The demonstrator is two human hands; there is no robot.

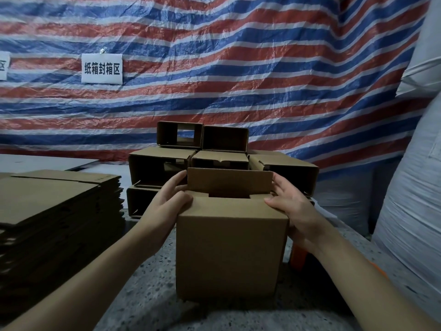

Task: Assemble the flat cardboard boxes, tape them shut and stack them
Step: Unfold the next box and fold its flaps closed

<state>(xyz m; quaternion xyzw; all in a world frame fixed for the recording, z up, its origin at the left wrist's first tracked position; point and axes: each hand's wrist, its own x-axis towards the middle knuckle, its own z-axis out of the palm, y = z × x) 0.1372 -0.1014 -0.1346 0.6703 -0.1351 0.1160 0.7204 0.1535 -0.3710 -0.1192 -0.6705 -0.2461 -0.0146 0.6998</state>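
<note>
- Cardboard box (230,254), plain brown corrugated, stands upright at centre on a speckled grey stone-look surface (148,304), near the viewer.
- Box shape: squarish, smooth matte near face, crisp vertical corners. Near top flap is folded down flat; far flap (229,181) stands up; a dark opening shows btwn them.
- Left hand (170,199) grasps the box's top left corner, thumb lying along the near flap edge, fingers curled round the left side toward the far flap.
- Right hand (292,206) grasps the top right corner the same way: thumb on the near flap, fingers wrapped round the right side.
- Left of the box: tall stack of flat box blanks (55,225), layered edges ragged & dark, well apart from the box w/ bare surface btwn.
- Behind the box: pile of assembled boxes (214,158) lying on their sides, open ends facing the viewer, some see-through. Top row of two, more below. Far flap of the held box overlaps them in view; can't tell if touching.
- Orange object (299,258) peeks out just right of the box, below the right wrist; mostly hidden, so can't say what it is.
- Backdrop: crinkled woven tarp (238,68) in red, blue & white stripes, w/ a white paper sign (102,68) printed in black characters.
- Far right: big white woven sacks (415,187), bulging, close to the right forearm, so room is tight on that side.
- Near edge of the surface, front of the box, is open.
</note>
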